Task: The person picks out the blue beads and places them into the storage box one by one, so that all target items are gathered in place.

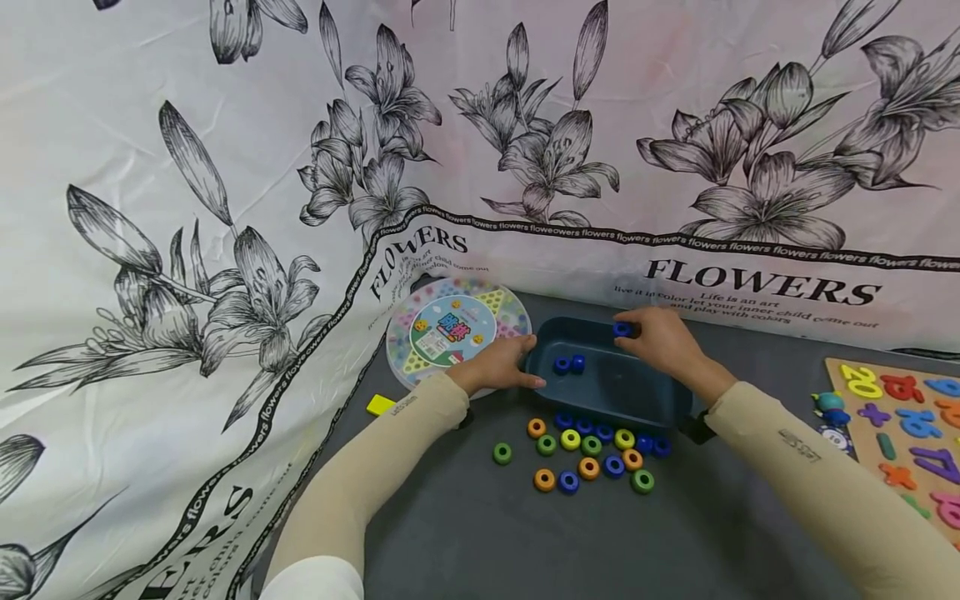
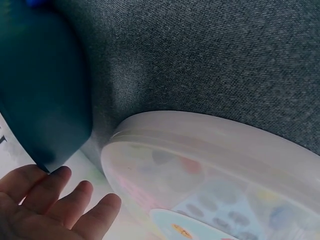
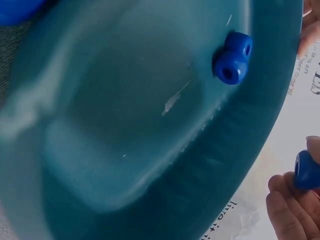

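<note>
Thumb and fingers of my right hand (image 1: pixel 663 337) pinch a blue bead (image 1: pixel 622 330) above the far rim of a dark teal plastic tub (image 1: pixel 637 387). The right wrist view also shows this held bead (image 3: pixel 306 171) just outside the rim. Inside the tub, toward its left end, lie two blue beads (image 1: pixel 562 365) close together. My left hand (image 1: pixel 498 364) rests against the tub's left end, its fingers spread and only slightly bent; fingertips touch the rim corner in the left wrist view, where the thumb is hidden.
Several loose blue, green, orange and yellow beads (image 1: pixel 590 468) lie in front of the tub. A round clear lidded box (image 1: pixel 401 333) stands left, near a yellow block (image 1: pixel 380 405). At right are a wooden number board (image 1: pixel 862 421) and a small figure (image 1: pixel 831 407). Flower-printed cloth (image 1: pixel 525 250) hangs behind.
</note>
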